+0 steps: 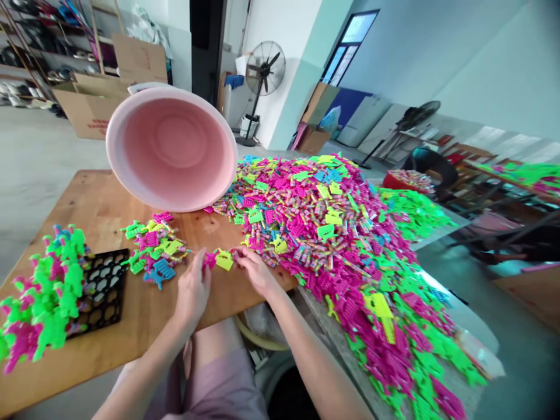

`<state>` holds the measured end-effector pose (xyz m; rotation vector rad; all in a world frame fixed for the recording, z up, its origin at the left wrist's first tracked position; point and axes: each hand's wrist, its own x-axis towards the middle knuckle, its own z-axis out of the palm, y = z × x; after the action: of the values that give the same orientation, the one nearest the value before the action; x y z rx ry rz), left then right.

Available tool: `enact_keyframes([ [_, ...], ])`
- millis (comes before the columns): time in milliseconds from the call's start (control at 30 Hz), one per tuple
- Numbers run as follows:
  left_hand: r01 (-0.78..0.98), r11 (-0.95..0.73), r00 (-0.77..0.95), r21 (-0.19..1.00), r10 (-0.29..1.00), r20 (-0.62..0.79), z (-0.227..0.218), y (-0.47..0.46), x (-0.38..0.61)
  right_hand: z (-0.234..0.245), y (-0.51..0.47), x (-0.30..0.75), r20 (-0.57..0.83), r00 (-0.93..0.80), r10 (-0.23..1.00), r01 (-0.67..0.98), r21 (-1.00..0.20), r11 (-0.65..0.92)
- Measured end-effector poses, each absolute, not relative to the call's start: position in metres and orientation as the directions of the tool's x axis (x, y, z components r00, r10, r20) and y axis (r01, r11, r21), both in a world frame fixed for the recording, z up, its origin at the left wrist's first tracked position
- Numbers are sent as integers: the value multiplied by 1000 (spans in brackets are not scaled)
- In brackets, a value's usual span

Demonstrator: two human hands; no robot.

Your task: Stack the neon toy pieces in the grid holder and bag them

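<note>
My left hand (193, 290) is at the table's front, its fingers closed at a small magenta plastic piece (210, 260). A yellow plastic piece (224, 260) lies between my two hands. My right hand (257, 273) has its thumb and fingers pinched together just right of the yellow piece, at the near edge of the big pile; the small reddish thing at its fingertips is too small to name. Left of my left hand is a small heap of green, magenta, yellow and blue pieces (153, 240), with a blue piece (160, 273) at its front.
A large pink basin (172, 201) lies tilted with its mouth toward me. A huge pile of plastic pieces and small printed tubes (306, 204) covers the right side. On the wooden table (98, 195), a black holed tray (114, 286) at left bears upright green and magenta pieces (56, 286).
</note>
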<state>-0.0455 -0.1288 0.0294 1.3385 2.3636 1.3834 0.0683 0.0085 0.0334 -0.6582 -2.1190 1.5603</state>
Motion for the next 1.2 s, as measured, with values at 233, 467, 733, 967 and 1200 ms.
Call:
enact_keyframes([
  [233,-72,-64,-734,995,680,-10,67,-170,-47,47,-66,54,214,-761,613,9,-941,339],
  [467,-128,71,-613,989,779,-135,86,-206,-50,87,-80,67,287,-843,455,25,-824,566],
  [733,26,113,-688,993,723,-64,90,-220,-53,102,-89,77,365,-821,439,-10,-778,629],
  [967,21,136,-669,991,738,-87,88,-223,-57,101,-92,75,448,-797,405,13,-658,753],
  [1200,55,172,-672,984,735,-91,91,-223,-58,98,-94,74,481,-800,360,43,-551,833],
])
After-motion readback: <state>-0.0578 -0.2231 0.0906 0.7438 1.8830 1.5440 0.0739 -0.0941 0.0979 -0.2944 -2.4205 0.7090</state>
